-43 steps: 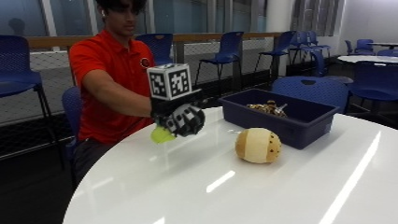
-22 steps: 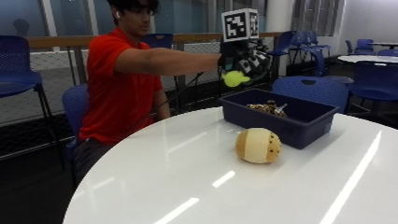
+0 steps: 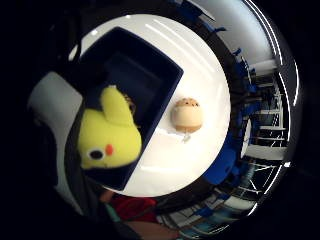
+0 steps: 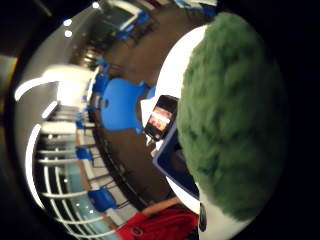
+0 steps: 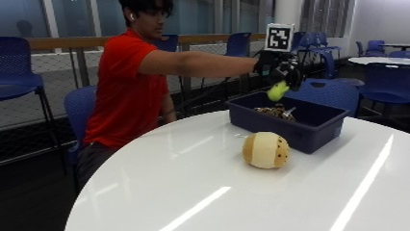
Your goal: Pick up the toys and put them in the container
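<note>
Step in hand, as I read it: the drop of the first carried toy. Right hand [image 5: 280, 72] out at full arm's reach, above the bin [image 5: 291, 122], fingers curled round the yellow toy [image 5: 277, 90], which hangs below the glove. From the outside view the toy sits over the near-left part of the bin, clear of the rim and not touching it.

Little-finger palm view: yellow toy [image 3: 109, 137] fills the near field, a plush with a dark eye and orange beak, seen against the bin's [image 3: 150, 75] dark interior. So the toy is over the opening or close to its edge; which exactly, hard to say. Thumb-side view is mostly blocked by the plush surface [image 4: 230, 115]; a phone [image 4: 160, 117] lies on the table beside the bin's corner.

Hand state: closed round the toy, not releasing. How far each finger wraps I cannot tell.

Next move likely calls for opening the fingers so the toy falls in, perhaps after a small lowering to keep it from bouncing out. Something small and brownish [image 5: 274, 111] already lies in the bin.

Outward: round tan toy [image 5: 265, 150] sits on the white table [image 5: 179, 192], just in front of the bin, apart from it, untouched. Judged remaining: that one yet to be picked.
</note>
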Tool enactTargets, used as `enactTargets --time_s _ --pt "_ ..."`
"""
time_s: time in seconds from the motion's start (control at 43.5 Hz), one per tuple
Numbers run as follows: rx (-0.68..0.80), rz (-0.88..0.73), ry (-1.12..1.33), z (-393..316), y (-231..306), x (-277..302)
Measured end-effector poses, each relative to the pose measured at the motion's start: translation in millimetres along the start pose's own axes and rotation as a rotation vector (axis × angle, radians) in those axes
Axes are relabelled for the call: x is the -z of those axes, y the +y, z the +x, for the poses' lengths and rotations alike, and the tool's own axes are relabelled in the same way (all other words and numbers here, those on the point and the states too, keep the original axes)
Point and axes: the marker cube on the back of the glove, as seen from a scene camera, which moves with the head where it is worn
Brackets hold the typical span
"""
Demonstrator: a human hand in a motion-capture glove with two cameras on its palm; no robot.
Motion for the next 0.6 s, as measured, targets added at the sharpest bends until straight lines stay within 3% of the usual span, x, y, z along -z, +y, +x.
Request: enactTargets --time_s 0.207,0.391,0.598 --pt "0.091 -0.163 -0.01 23.8 15.5 -23.5" --pt "0.122 -0.089 -0.04 68.9 34.7 -19.0" --pt "0.022 0.044 -0.187 122.7 52.3 1.9"
